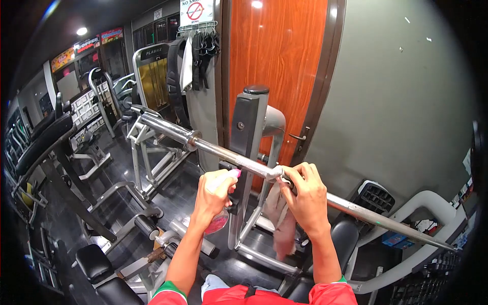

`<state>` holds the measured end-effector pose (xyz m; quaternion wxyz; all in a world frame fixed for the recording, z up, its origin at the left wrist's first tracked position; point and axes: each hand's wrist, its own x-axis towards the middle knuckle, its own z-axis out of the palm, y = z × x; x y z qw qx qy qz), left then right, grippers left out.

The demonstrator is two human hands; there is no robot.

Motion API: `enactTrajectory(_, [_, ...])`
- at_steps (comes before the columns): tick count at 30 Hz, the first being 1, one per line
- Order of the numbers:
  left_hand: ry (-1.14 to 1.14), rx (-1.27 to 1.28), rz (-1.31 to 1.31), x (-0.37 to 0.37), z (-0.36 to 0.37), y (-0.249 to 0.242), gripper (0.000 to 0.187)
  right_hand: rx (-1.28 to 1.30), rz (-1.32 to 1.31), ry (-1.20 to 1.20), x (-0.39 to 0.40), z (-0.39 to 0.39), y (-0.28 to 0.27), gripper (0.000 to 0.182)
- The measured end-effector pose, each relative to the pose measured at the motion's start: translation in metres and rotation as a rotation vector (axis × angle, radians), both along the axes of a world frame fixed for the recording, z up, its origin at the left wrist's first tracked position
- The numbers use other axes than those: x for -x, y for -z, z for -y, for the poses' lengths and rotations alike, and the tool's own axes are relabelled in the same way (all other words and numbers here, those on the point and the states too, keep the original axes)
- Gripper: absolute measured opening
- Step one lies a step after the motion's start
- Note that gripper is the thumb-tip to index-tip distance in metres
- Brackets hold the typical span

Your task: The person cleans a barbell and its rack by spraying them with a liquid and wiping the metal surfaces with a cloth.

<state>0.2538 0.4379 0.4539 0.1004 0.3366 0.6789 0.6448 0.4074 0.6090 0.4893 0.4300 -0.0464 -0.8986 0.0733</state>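
Observation:
A long metal barbell (229, 155) runs across the view, from its thick sleeve at the upper left down to the right. My left hand (216, 192) is wrapped round a spray bottle (218, 222) with pink liquid and a pink nozzle, just below the bar. My right hand (306, 193) pinches a greyish-pink cloth (279, 216) against the bar. Part of the cloth is wrapped round the metal and the rest hangs down beneath it.
Behind the bar stands a grey machine upright (246, 124), before a wooden door (277, 51). Black padded seats (95, 263) and gym machines fill the left. A curved white frame (432, 203) stands at the right by a grey wall (401, 112).

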Motion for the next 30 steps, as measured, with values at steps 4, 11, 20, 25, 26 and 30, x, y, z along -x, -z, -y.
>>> enactTrajectory(4, [0.024,-0.12,-0.048,0.004,0.001,0.01,0.026,0.106,0.017,-0.001,0.015,-0.004,0.004,0.025])
enactTrajectory(11, [0.123,-0.274,0.083,0.012,0.01,0.027,0.035,0.041,0.013,-0.024,0.074,0.012,-0.001,0.023])
enactTrajectory(20, [0.385,-0.425,0.314,0.035,0.012,0.036,0.061,-0.168,0.192,0.112,0.097,0.013,0.016,0.031])
enactTrajectory(25, [0.431,-0.297,0.287,0.048,0.015,0.025,0.052,-0.212,0.298,0.116,0.092,0.011,0.013,0.036])
enactTrajectory(26, [0.447,-0.294,0.294,0.05,0.015,0.024,0.052,-0.251,0.303,0.115,0.091,0.01,0.013,0.034])
enactTrajectory(30, [0.532,-0.331,0.281,0.066,0.012,0.024,0.05,-0.155,0.325,0.25,0.052,0.014,-0.001,0.027])
